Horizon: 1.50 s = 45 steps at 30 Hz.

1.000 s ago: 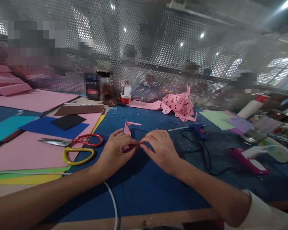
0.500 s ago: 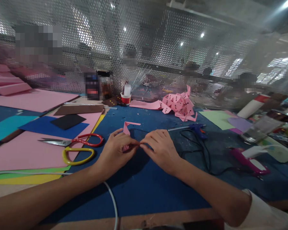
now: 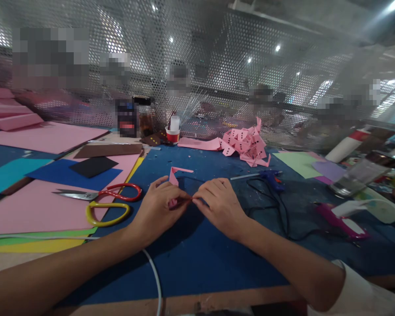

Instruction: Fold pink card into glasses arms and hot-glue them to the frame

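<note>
My left hand (image 3: 163, 207) is closed around a folded pink paper piece (image 3: 173, 176). A thin bent strip of that paper sticks out beyond the knuckles, and a bit more shows between thumb and fingers. My right hand (image 3: 217, 204) is pinched, its thumb and fingertips meeting those of my left hand over the blue mat (image 3: 197, 259). Whatever lies between the right fingertips is too small or hidden to make out. Left of my hands, open scissors (image 3: 112, 199) with one red and one yellow handle rest on pink sheets (image 3: 46, 206).
Folded pink paper pieces with black dots (image 3: 245, 142) lie heaped at the back. To the right are a blue glue gun (image 3: 273, 179) with a black cord and a magenta power strip (image 3: 344, 221). A red-and-white cup (image 3: 173, 135) stands before a perforated metal screen (image 3: 213, 66).
</note>
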Each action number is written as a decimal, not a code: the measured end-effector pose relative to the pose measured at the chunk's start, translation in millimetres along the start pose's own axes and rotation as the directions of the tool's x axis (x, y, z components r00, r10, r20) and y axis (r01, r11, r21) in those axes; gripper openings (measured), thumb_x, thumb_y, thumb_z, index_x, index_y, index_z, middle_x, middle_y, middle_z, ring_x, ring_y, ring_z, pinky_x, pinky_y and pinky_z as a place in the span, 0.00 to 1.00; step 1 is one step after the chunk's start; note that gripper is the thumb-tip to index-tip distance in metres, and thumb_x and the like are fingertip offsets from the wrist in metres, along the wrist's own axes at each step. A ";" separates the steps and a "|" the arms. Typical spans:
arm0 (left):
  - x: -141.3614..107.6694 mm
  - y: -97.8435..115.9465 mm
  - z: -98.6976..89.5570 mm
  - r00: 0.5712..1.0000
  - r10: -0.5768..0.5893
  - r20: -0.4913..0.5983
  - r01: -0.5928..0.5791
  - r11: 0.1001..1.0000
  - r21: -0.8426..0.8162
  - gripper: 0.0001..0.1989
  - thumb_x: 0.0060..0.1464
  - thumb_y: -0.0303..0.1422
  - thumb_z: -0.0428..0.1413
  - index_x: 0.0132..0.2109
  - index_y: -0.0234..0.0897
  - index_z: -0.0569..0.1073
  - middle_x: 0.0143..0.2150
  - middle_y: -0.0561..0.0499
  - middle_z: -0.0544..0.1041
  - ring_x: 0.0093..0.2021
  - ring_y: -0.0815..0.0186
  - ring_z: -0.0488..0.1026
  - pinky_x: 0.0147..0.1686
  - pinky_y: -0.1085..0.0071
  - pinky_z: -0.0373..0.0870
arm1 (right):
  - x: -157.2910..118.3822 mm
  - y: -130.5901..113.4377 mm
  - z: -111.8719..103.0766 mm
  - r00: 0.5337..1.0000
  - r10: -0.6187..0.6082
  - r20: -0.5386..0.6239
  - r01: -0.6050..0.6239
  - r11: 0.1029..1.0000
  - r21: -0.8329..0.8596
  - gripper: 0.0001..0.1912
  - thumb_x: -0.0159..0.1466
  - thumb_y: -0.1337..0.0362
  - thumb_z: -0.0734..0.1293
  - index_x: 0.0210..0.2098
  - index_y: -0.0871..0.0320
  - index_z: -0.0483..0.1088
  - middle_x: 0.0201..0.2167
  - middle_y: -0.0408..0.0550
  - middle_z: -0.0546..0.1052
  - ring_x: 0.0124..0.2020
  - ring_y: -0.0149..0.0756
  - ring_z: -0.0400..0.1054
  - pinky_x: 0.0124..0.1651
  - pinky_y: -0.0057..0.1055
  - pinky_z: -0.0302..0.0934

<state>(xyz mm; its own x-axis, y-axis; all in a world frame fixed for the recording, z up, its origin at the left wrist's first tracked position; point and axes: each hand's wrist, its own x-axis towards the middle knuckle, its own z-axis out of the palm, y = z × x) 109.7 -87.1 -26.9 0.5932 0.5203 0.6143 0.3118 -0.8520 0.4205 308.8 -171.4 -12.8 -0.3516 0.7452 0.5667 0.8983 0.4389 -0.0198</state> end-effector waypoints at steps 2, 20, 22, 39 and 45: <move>-0.2 0.0 -0.2 1.000 0.003 0.008 -0.003 1.000 0.003 0.04 0.61 0.32 0.59 0.37 0.44 0.79 0.31 0.58 0.81 0.34 0.66 0.78 0.64 0.54 0.58 | -0.4 0.3 1.0 1.000 0.006 0.004 -0.006 1.000 0.017 0.08 0.75 0.65 0.64 0.40 0.56 0.74 0.40 0.46 0.80 0.45 0.39 0.69 0.54 0.42 0.54; 2.0 3.8 -2.3 1.000 -0.010 0.028 0.009 0.999 0.031 0.06 0.61 0.33 0.58 0.34 0.43 0.77 0.31 0.56 0.81 0.35 0.64 0.76 0.64 0.53 0.58 | -0.8 6.3 12.1 0.992 0.092 0.092 -0.109 0.973 0.202 0.07 0.76 0.65 0.64 0.40 0.56 0.72 0.41 0.45 0.78 0.45 0.37 0.69 0.50 0.37 0.54; 1.7 3.0 -1.8 1.000 -0.011 0.028 0.010 0.999 0.035 0.06 0.60 0.34 0.58 0.34 0.43 0.77 0.31 0.56 0.81 0.35 0.64 0.76 0.64 0.54 0.58 | -0.5 6.8 13.1 0.989 0.102 0.108 -0.124 0.968 0.220 0.08 0.76 0.64 0.63 0.40 0.56 0.72 0.41 0.45 0.78 0.45 0.36 0.69 0.50 0.36 0.54; 0.9 2.3 -1.7 0.999 -0.006 0.039 0.005 0.999 0.035 0.07 0.63 0.34 0.58 0.35 0.42 0.78 0.32 0.56 0.81 0.37 0.63 0.76 0.65 0.53 0.57 | -0.2 10.2 13.0 0.985 0.108 0.136 -0.144 0.946 0.291 0.09 0.77 0.63 0.62 0.42 0.56 0.72 0.41 0.45 0.79 0.44 0.36 0.70 0.50 0.36 0.55; 0.8 0.9 -1.3 0.999 -0.013 0.041 0.011 0.999 0.039 0.06 0.63 0.33 0.57 0.37 0.43 0.79 0.33 0.56 0.81 0.38 0.62 0.77 0.65 0.51 0.57 | 0.9 12.8 12.1 0.962 0.187 0.200 -0.254 0.883 0.394 0.10 0.77 0.62 0.62 0.39 0.55 0.71 0.39 0.43 0.78 0.42 0.34 0.70 0.48 0.34 0.57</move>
<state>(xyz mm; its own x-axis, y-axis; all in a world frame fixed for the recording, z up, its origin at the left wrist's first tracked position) 109.5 -87.3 -25.1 0.6191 0.5282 0.5811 0.3470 -0.8478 0.4009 316.8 -159.1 -22.5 -0.2227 0.8991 0.3769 0.7789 0.3966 -0.4858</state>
